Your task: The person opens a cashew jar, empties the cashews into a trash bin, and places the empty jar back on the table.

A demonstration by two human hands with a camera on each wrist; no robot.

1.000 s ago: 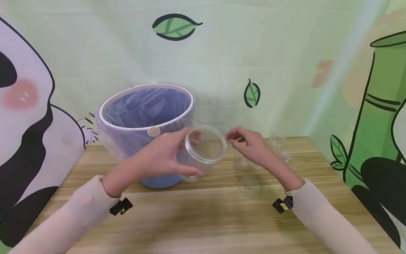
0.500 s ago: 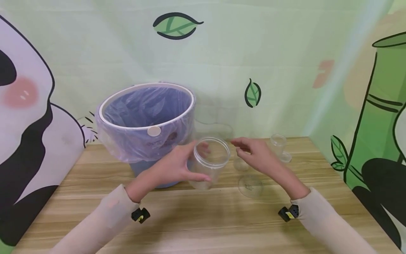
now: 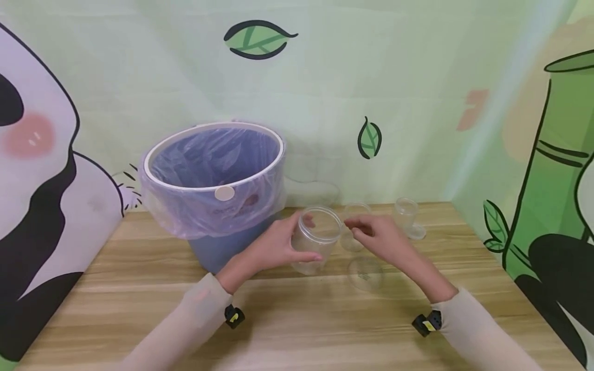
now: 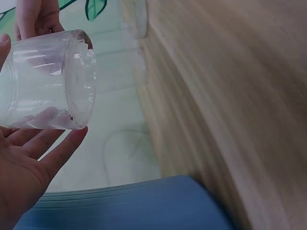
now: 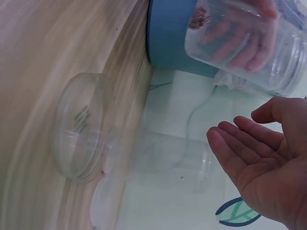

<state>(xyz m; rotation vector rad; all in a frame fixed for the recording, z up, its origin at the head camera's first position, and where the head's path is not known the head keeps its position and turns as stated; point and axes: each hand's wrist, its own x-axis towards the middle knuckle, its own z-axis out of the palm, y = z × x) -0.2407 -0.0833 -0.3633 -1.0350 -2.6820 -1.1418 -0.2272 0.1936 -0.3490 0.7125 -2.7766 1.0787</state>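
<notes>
My left hand [image 3: 277,242] grips a clear plastic jar [image 3: 312,252] without a lid, fingers and thumb round its side. The jar tilts slightly, its mouth up. A small brown clump [image 5: 199,18] shows near its bottom in the right wrist view. Just right of the mouth is my right hand [image 3: 382,238], fingers loosely bent and holding nothing; the right wrist view shows its palm [image 5: 268,177]. A clear round lid [image 3: 365,273] with faint lettering lies on the table below it. Behind the right hand stands another clear jar [image 3: 351,243], partly hidden.
A blue bin [image 3: 223,250] with a white rim and a translucent liner [image 3: 185,219] stands left of the jar. At the back right are a smaller clear jar [image 3: 406,214] and a clear lid [image 3: 417,232]. A printed cloth [image 3: 320,77] hangs behind the wooden table [image 3: 297,330].
My left hand has carried the jar right and down, away from the bin. The right hand has shifted slightly down and to the right, still holding nothing.
</notes>
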